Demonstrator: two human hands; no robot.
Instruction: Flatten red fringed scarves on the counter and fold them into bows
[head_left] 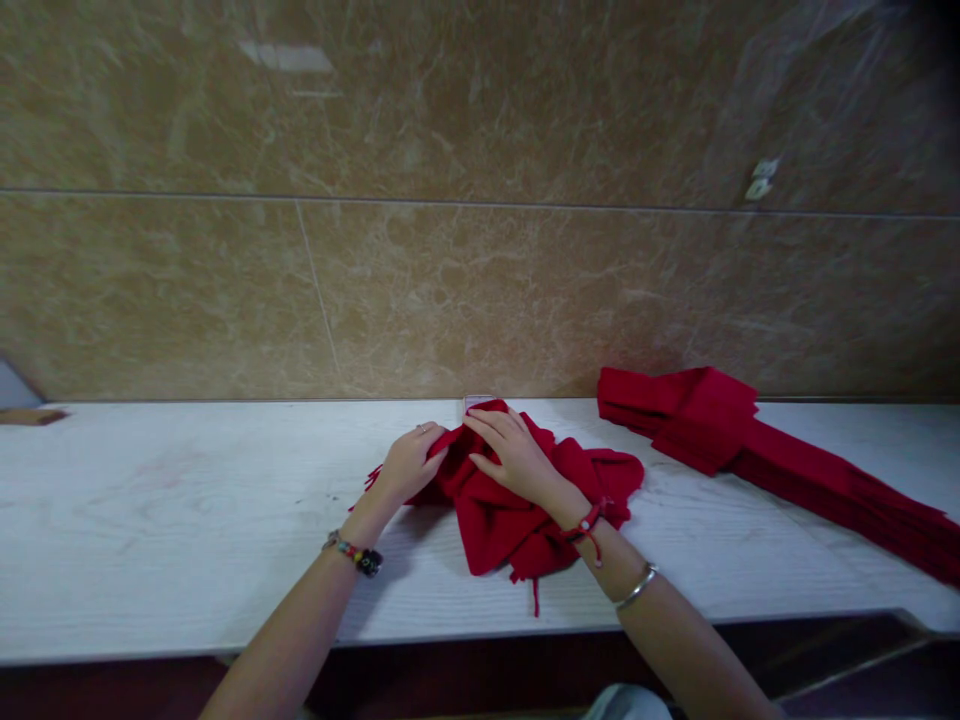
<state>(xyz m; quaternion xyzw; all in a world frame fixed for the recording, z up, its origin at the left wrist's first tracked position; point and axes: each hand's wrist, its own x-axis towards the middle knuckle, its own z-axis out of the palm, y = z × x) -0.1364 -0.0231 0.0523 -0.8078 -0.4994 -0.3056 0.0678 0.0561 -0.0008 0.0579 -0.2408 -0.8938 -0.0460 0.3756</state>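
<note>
A crumpled red cloth with a fringe, looking like a scarf [499, 520], lies bunched on the white wood-grain surface in front of me. My left hand [412, 462] is at its left end, with thumb and fingers closed on the fabric's edge. A bit of fringe shows behind that wrist. On top of the bunched cloth rests my right hand [514, 455], its fingers stretched out toward the left and the thumb apart from them. Some cloth sticks up past its fingertips. The fabric under both palms is hidden.
A second red cloth [705, 420], folded long and narrow, lies to the right and runs out of view. A small pale object [478, 403] sits behind the scarf at the wall. A brown marbled tile wall [450, 290] borders the back. A brown piece [30, 416] lies far left.
</note>
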